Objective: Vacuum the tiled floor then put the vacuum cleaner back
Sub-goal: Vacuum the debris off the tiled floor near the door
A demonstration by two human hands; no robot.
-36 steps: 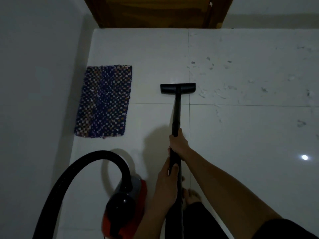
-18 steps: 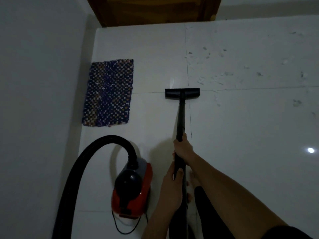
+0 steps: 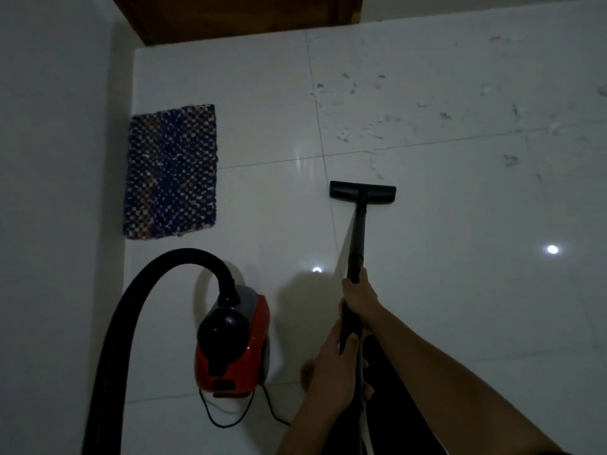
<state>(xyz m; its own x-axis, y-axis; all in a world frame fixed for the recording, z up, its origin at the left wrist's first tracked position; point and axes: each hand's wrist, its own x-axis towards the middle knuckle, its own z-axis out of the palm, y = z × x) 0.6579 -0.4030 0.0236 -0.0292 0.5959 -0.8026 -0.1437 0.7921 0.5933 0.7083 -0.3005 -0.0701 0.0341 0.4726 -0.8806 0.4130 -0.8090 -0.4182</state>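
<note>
A black vacuum wand runs from my hands out to its flat floor nozzle, which rests on the white tiled floor. My right hand grips the wand higher up; my left hand grips it lower, nearer my body. The red and black vacuum cleaner body stands on the floor to the left of my hands, with its thick black hose arching up and down to the left. Scraps of debris lie scattered on the tiles beyond the nozzle.
A blue checked mat lies by the grey wall on the left. A brown wooden door is at the far end. The power cord loops on the floor behind the cleaner body. My bare foot shows under my left hand.
The nozzle has been pulled back toward me, away from the debris and across the tile joint. The view has shifted so the cleaner body shows more fully.
</note>
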